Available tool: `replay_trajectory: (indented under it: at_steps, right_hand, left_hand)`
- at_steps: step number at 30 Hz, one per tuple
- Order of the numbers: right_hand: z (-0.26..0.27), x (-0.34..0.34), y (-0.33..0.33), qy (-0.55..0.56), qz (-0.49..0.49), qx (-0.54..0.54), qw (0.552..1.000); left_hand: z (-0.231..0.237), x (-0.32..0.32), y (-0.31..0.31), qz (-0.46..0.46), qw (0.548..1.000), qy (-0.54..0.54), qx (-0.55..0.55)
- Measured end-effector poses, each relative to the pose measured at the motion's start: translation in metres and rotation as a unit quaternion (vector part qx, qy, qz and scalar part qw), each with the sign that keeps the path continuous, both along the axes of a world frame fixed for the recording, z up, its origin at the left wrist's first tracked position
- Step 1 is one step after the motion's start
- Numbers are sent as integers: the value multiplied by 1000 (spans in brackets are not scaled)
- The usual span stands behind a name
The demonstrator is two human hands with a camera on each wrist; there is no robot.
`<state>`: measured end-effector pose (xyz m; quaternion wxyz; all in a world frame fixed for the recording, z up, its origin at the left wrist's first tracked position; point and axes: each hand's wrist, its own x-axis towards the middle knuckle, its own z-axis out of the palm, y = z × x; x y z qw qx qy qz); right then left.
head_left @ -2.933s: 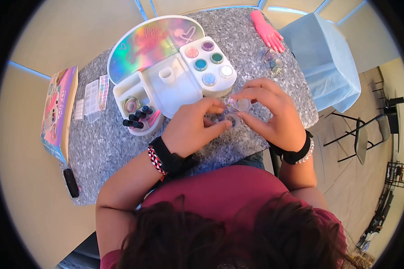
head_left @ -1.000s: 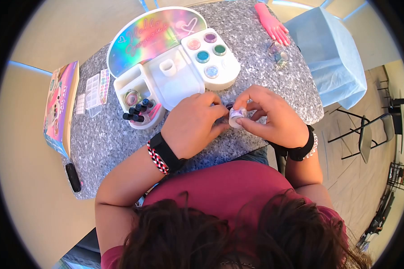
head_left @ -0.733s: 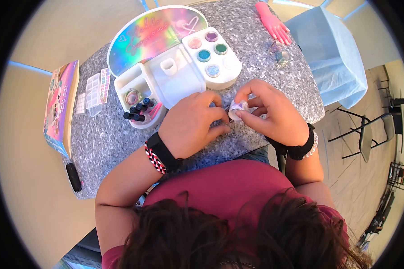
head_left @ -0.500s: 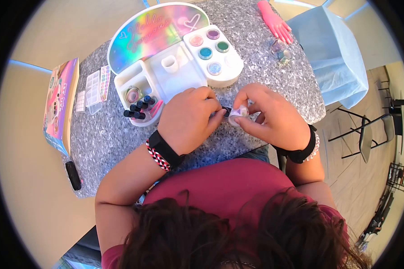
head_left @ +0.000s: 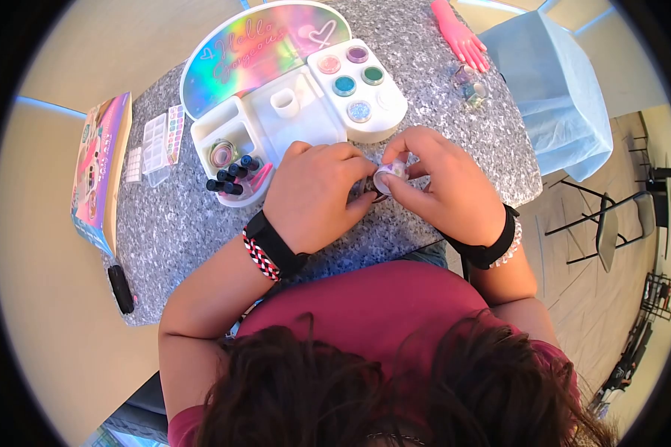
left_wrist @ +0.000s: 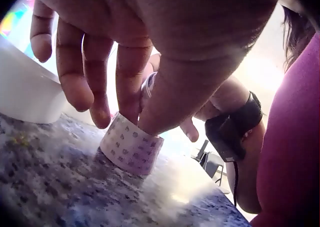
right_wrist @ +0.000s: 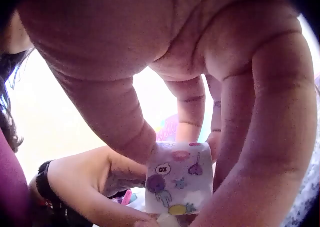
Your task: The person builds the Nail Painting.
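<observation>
My right hand (head_left: 449, 190) pinches a small roll of printed stickers (head_left: 390, 179) between thumb and fingers. In the right wrist view, the white sticker roll (right_wrist: 179, 179) carries coloured drawings, among them a heart and a pineapple. My left hand (head_left: 309, 195) is close beside it, thumb and forefinger brought together. In the left wrist view, those fingers pinch a curled white band (left_wrist: 131, 146) with small grey print, low over the speckled table (left_wrist: 75, 187). Part of the sticker roll (left_wrist: 148, 87) shows behind the left fingers.
Beyond the hands stands a white manicure tray (head_left: 298, 123) with glitter pots (head_left: 344, 86) and dark-capped bottles (head_left: 233, 175). A pink model hand (head_left: 461, 39) and small clear rolls (head_left: 473, 91) lie at the far right. On the left are a box (head_left: 101, 167) and clear case (head_left: 155, 141).
The clear round piece between the hands earlier has given way to a printed sticker roll in the right fingers, its tilt shifting lately. The left fingers have moved slightly beside it.
</observation>
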<state>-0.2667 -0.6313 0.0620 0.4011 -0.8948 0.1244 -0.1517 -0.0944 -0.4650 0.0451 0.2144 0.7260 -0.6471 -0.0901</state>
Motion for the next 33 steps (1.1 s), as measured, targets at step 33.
replay_trajectory:
  at_steps: [33]
  right_hand:
    - [-10,4,17,-39,52,-161,985]
  left_hand:
    - [-5,1,0,28,999,25,-20]
